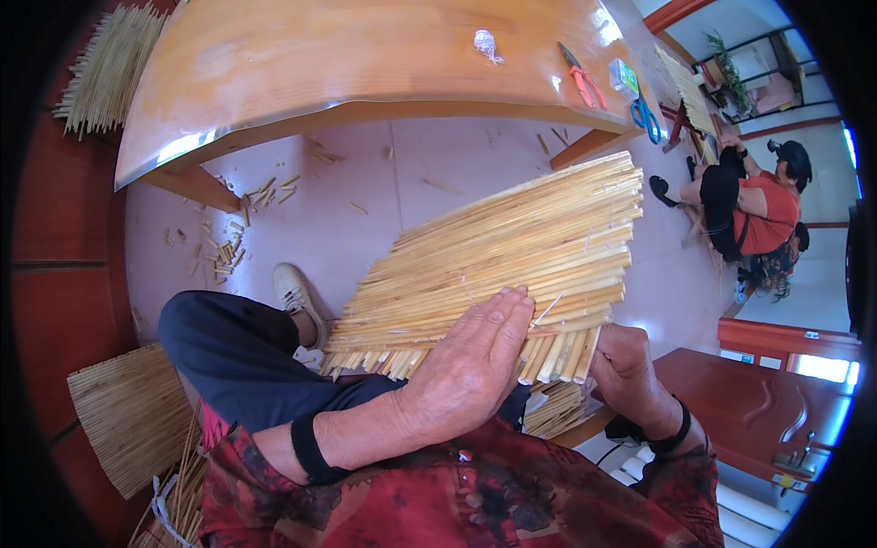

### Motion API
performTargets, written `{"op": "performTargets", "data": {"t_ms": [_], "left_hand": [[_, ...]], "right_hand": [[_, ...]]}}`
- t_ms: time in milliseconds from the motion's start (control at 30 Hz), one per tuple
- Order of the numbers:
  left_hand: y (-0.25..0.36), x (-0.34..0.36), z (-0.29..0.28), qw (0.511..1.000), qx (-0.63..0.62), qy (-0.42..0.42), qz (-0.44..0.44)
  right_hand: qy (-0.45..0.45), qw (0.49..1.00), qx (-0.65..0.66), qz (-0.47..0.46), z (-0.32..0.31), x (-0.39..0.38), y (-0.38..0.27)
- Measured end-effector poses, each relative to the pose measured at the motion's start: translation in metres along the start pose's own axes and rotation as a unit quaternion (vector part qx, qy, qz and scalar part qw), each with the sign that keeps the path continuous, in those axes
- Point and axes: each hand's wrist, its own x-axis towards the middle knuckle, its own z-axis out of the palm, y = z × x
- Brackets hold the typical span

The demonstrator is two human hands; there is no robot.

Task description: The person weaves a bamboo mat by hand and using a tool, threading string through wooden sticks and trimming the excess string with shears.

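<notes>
A mat of pale yellow reed stalks (493,247), tied side by side, slants across my lap. My left hand (466,365) lies over its near part, fingers pressed together and closed on the stalks; the palm side is hidden. A short white bit of thread (548,309) sticks up just right of those fingers. At the mat's lower right corner, my right hand (626,365) is closed around the stalk ends, its fingertips out of sight behind them. Cut stalk ends show unevenly along the near edge, between and left of my hands.
On the wooden table (365,64) lie a ball of white string (485,42), red-handled pliers (582,78), a small box (624,79) and blue-handled scissors (645,119). Stalk scraps (224,256) litter the floor. Another mat (128,411) stands left. A person (763,201) sits at far right.
</notes>
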Motion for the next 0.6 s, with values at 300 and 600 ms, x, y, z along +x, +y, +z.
{"op": "performTargets", "data": {"t_ms": [300, 600], "left_hand": [[0.001, -0.002, -0.001, 0.999, -0.020, -0.038, -0.004], [-0.001, 0.004, -0.003, 0.998, 0.036, -0.051, 0.015]], "right_hand": [[-0.012, 1.000, 0.002, 0.019, -0.004, -0.008, 0.005], [-0.039, 0.980, 0.152, 0.121, -0.004, -0.005, -0.002]]}}
